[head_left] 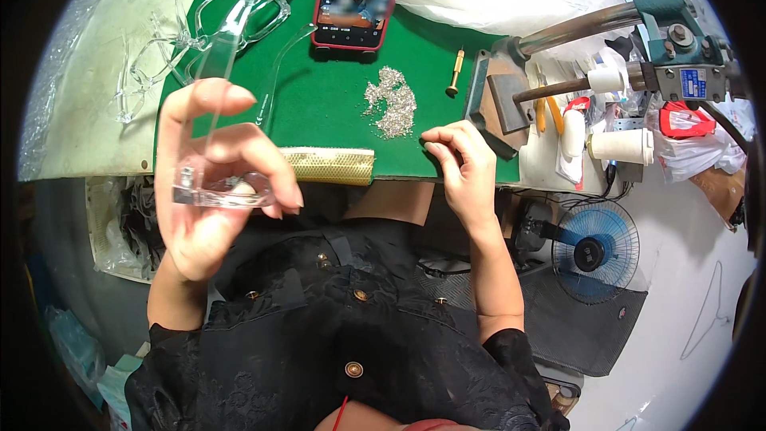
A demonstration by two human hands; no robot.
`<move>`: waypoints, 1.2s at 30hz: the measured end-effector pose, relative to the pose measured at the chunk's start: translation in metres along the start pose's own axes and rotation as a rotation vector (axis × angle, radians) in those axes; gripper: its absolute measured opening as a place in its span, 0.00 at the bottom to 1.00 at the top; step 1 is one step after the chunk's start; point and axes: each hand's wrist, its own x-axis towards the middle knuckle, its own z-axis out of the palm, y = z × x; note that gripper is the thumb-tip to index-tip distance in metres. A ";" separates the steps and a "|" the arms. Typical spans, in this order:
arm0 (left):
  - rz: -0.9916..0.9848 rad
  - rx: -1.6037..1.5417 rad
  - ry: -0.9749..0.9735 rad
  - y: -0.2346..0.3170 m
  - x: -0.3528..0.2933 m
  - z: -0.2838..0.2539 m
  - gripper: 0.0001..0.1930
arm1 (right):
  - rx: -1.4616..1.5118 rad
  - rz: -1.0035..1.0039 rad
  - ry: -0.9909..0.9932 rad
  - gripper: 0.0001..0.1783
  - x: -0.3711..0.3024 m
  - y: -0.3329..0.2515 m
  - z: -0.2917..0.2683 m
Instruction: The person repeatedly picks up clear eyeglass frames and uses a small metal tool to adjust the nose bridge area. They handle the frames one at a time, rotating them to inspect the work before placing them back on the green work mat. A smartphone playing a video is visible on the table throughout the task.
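Note:
Raised over the table's near edge at left, my left hand is closed around clear plastic eyeglasses. One long transparent temple sticks up past the fingers; part of the frame is hidden by them. My right hand rests at the front edge of the green mat, thumb and fingertips pinched together. Whatever lies between them is too small to make out. Just beyond those fingertips is a loose pile of tiny silver metal pieces, which look like screws.
Several clear eyeglass frames lie at the back left. A phone leans behind the mat. A small brass screwdriver lies near a green metal hand press at right. A gold patterned strip lines the front edge. Below right stands a fan.

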 end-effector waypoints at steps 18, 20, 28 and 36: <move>0.011 0.060 -0.021 -0.028 -0.002 0.003 0.46 | -0.140 -0.029 0.042 0.03 0.009 -0.007 0.008; 0.012 0.054 -0.017 -0.029 -0.002 0.002 0.47 | -0.162 -0.063 0.045 0.04 0.008 -0.005 0.008; 0.007 0.060 -0.040 -0.030 -0.001 0.002 0.48 | -0.254 -0.020 0.046 0.07 0.007 -0.013 0.016; -0.062 0.086 -0.044 -0.020 0.004 0.004 0.48 | -0.445 -0.064 0.017 0.07 0.010 -0.016 0.017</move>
